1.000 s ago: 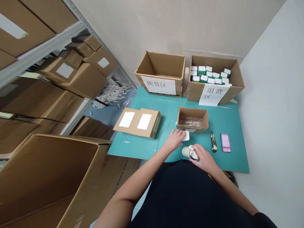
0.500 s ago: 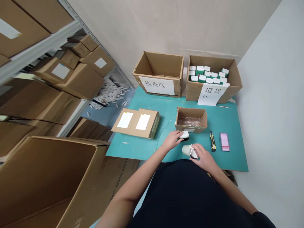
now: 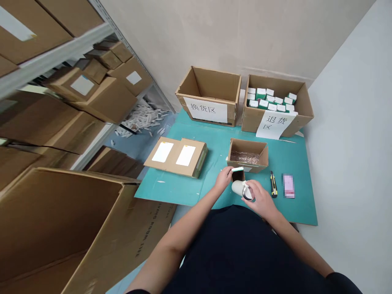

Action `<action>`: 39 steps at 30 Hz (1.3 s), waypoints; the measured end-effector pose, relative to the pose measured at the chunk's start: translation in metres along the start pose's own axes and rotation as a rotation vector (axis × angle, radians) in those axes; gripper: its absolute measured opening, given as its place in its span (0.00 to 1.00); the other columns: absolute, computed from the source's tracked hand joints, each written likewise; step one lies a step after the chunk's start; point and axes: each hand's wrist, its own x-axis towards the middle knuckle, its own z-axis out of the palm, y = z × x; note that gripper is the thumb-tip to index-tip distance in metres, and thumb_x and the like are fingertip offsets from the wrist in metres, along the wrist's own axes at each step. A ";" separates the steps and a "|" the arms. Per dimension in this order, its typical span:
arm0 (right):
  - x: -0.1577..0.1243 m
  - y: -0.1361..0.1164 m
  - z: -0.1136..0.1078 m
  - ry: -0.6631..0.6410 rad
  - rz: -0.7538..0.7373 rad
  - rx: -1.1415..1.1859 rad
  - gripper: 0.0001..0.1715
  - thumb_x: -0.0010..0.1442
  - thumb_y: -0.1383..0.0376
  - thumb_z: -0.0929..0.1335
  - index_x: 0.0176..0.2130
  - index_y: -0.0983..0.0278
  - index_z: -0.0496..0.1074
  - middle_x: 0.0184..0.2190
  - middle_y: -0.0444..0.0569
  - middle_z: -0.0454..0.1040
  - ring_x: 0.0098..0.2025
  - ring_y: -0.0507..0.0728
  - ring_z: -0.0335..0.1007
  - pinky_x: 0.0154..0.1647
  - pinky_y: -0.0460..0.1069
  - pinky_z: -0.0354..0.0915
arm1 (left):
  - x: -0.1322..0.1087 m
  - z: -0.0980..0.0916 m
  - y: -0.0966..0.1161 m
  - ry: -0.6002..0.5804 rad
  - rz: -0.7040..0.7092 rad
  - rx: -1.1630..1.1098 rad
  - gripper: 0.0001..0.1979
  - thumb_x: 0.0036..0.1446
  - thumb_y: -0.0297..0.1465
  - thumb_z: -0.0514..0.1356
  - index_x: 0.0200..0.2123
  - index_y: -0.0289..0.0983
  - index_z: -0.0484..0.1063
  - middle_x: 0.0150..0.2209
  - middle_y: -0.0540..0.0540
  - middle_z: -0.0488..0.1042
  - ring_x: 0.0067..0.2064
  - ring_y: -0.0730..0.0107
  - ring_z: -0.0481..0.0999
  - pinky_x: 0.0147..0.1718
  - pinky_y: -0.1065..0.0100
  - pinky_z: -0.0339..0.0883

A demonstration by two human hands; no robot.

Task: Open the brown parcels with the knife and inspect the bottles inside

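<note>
My left hand [image 3: 224,178] grips the edge of a small packaging box [image 3: 238,175], whose white flap stands up and whose dark open end faces me. My right hand [image 3: 259,197] is closed around the near end of a pale, bottle-like cylinder [image 3: 237,187] with a shiny metal ring. Lying tilted, the cylinder has its far end right at the box's opening; whether they touch I cannot tell. Just behind the box stands a small open carton [image 3: 259,166] with clear plastic wrap inside.
A yellow-black utility knife [image 3: 273,184] and a blurred pink item [image 3: 288,186] lie to the right. At left is a flattened cardboard box [image 3: 200,163] with two labels. Two larger cartons, one open [image 3: 232,112], one holding several green-white boxes [image 3: 263,104], stand at the back. Shelves [image 3: 58,49] stand left.
The small box has been tipped so that its open end now faces me. The cylinder has moved slightly up and left to the opening. The view has shifted a little.
</note>
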 end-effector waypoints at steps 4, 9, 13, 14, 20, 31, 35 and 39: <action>0.008 0.000 -0.010 0.014 -0.028 -0.016 0.33 0.61 0.63 0.71 0.62 0.57 0.62 0.56 0.58 0.71 0.56 0.66 0.73 0.50 0.58 0.76 | 0.004 0.005 -0.004 0.012 -0.033 0.025 0.13 0.67 0.30 0.52 0.45 0.39 0.77 0.45 0.44 0.80 0.48 0.62 0.76 0.49 0.64 0.69; 0.025 0.008 -0.013 -0.025 -0.105 -0.051 0.33 0.61 0.66 0.71 0.63 0.57 0.61 0.54 0.58 0.71 0.54 0.66 0.74 0.47 0.58 0.77 | 0.007 0.007 -0.007 0.032 -0.034 0.048 0.12 0.67 0.30 0.53 0.43 0.40 0.77 0.44 0.45 0.80 0.46 0.62 0.77 0.46 0.66 0.69; 0.039 0.011 -0.017 -0.100 -0.162 -0.090 0.35 0.61 0.67 0.71 0.64 0.57 0.59 0.55 0.58 0.70 0.53 0.66 0.74 0.45 0.58 0.76 | 0.008 0.006 -0.009 0.036 -0.032 0.054 0.11 0.67 0.29 0.54 0.42 0.40 0.77 0.43 0.45 0.80 0.45 0.63 0.77 0.44 0.67 0.68; 0.042 0.011 -0.018 -0.120 -0.177 -0.101 0.35 0.61 0.67 0.71 0.64 0.57 0.59 0.54 0.58 0.70 0.52 0.66 0.74 0.45 0.58 0.76 | 0.009 0.006 -0.009 0.038 -0.034 0.056 0.10 0.67 0.29 0.55 0.41 0.40 0.77 0.41 0.46 0.80 0.44 0.64 0.77 0.43 0.68 0.68; 0.053 0.011 -0.020 -0.136 -0.164 -0.119 0.35 0.60 0.67 0.71 0.63 0.58 0.59 0.54 0.59 0.70 0.54 0.67 0.73 0.46 0.59 0.76 | 0.009 0.007 -0.009 0.068 -0.030 0.030 0.10 0.67 0.30 0.56 0.36 0.40 0.77 0.36 0.47 0.80 0.40 0.66 0.77 0.40 0.70 0.67; 0.061 0.016 -0.014 0.020 0.092 -0.081 0.32 0.59 0.62 0.70 0.60 0.58 0.62 0.56 0.58 0.70 0.55 0.66 0.73 0.51 0.60 0.75 | 0.007 0.009 -0.007 0.063 -0.008 0.022 0.10 0.67 0.30 0.56 0.36 0.39 0.77 0.35 0.47 0.79 0.39 0.66 0.76 0.39 0.70 0.66; 0.058 0.021 -0.008 0.011 0.067 -0.047 0.32 0.59 0.62 0.71 0.60 0.58 0.61 0.56 0.57 0.70 0.54 0.65 0.74 0.52 0.59 0.75 | 0.007 0.010 -0.007 0.079 -0.040 0.016 0.10 0.67 0.30 0.56 0.34 0.39 0.76 0.34 0.48 0.78 0.38 0.67 0.75 0.38 0.70 0.65; 0.060 0.022 -0.007 -0.040 -0.029 -0.080 0.32 0.60 0.63 0.71 0.61 0.58 0.61 0.56 0.57 0.70 0.57 0.66 0.72 0.55 0.60 0.73 | 0.008 0.010 -0.008 0.078 -0.053 0.024 0.11 0.68 0.30 0.55 0.35 0.39 0.76 0.34 0.48 0.78 0.38 0.67 0.75 0.38 0.70 0.65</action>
